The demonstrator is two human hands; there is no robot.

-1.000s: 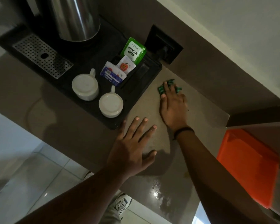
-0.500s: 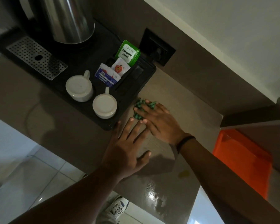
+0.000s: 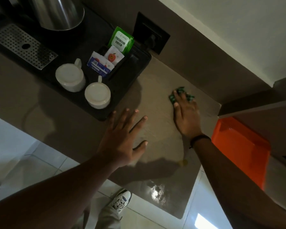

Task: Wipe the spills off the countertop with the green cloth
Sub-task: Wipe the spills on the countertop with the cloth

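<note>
The green cloth (image 3: pixel 180 95) lies right of centre in the frame, bunched on the brown countertop (image 3: pixel 157 90), near the back wall; most of it is hidden under the right hand (image 3: pixel 186 116), whose fingers are laid flat over it, pressing it down rather than curling round it; only crumpled edges show past the fingertips. A dark band (image 3: pixel 199 139) circles the right wrist.

The left hand (image 3: pixel 122 139) sits at the centre of the frame, palm down on the countertop, fingers spread wide and holding nothing; its fingertips are just beside the corner of a black tray (image 3: pixel 127 75).

A small yellowish spill (image 3: pixel 183 162) shows on the countertop below the right wrist, well apart from the cloth; lower down, a wet sheen (image 3: pixel 157 191) catches the light near the counter's front edge.

The tray fills the upper left; on it stand two white cups (image 3: pixel 82 86) (both turned upside down), side by side; behind them a slot holds several sachets (image 3: pixel 109 58), the tallest one green. A steel kettle (image 3: pixel 59 12) stands at the top left, with a perforated metal grille (image 3: pixel 21 45) beside it. A black wall socket (image 3: pixel 151 33) sits above the tray's far corner.

An orange panel (image 3: pixel 239 151) fills the right edge, below the counter's end; a white sneaker (image 3: pixel 121 201) shows on the tiled floor at the bottom.
</note>
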